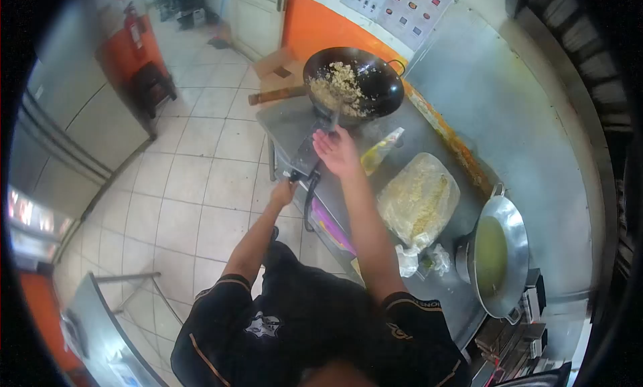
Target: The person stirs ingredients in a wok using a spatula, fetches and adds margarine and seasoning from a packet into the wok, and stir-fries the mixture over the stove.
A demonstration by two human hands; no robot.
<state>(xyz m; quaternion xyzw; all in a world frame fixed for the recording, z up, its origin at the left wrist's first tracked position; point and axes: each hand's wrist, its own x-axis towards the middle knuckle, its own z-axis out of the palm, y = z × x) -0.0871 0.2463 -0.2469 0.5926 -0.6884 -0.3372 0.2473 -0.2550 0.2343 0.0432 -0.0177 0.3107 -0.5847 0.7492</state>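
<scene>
Left grip (282,191) curled on black knob (295,176); turn gently. Right grip (338,152) open, palm up, near wok (383,86), likely hot; avoid contact.

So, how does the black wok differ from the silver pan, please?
The black wok is dark inside, while the silver pan is bright metal. The wok holds pale, crumbly food; the pan holds yellow-green liquid. The wok has a long wooden handle and a small loop handle, but the pan shows two loop handles. Both vessels are round and wide, with sloping sides.
</scene>
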